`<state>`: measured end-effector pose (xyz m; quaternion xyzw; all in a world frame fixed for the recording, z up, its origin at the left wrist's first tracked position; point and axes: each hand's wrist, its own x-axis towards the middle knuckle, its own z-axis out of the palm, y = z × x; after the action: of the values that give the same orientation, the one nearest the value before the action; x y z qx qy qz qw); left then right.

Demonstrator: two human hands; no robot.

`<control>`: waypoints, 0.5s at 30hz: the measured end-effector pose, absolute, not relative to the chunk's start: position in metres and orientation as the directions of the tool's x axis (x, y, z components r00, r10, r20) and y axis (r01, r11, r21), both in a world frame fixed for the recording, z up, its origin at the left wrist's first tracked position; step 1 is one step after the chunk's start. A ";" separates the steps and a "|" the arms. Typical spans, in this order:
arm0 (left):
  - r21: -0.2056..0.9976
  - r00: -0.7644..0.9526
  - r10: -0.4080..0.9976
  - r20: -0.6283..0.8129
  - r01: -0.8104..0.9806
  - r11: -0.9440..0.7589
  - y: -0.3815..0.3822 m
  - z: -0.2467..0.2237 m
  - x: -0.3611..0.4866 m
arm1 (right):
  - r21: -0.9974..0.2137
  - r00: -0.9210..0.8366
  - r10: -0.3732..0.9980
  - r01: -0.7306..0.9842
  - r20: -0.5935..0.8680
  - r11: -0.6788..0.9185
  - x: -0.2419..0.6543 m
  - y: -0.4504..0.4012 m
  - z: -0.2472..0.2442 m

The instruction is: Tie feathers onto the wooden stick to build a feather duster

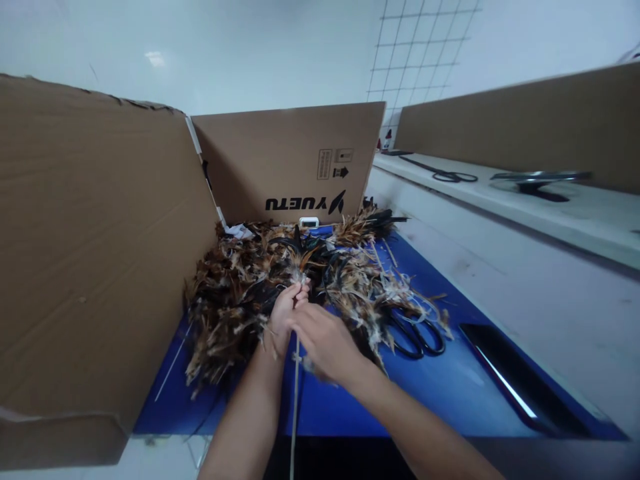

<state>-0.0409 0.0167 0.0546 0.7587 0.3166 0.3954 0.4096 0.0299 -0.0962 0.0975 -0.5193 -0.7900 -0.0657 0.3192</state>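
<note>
My left hand is closed around the upper part of a thin pale stick, which runs down between my forearms past the bottom edge. A tuft of brown and black feathers fans out above its fingertips. My right hand is closed against the left one at the stick, its fingers bent inward; what they pinch is hidden. Around both hands lies a heap of loose brown feathers, with paler ones to the right. Black-handled scissors lie partly under them.
A blue table carries a dark phone-like slab at right and a small white device at the back. Cardboard walls stand left and behind. On the right ledge rest another pair of scissors and a dark tool.
</note>
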 end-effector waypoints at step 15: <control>0.401 0.690 0.712 -0.129 -0.620 0.674 0.027 0.057 -0.038 | -0.441 0.408 0.902 0.842 0.141 -0.311 0.127 -0.158 0.049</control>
<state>-0.0383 0.0272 0.0568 0.1651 0.1387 0.3682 0.9044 0.1270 -0.1582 0.0492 -0.8071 -0.5402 0.0659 0.2291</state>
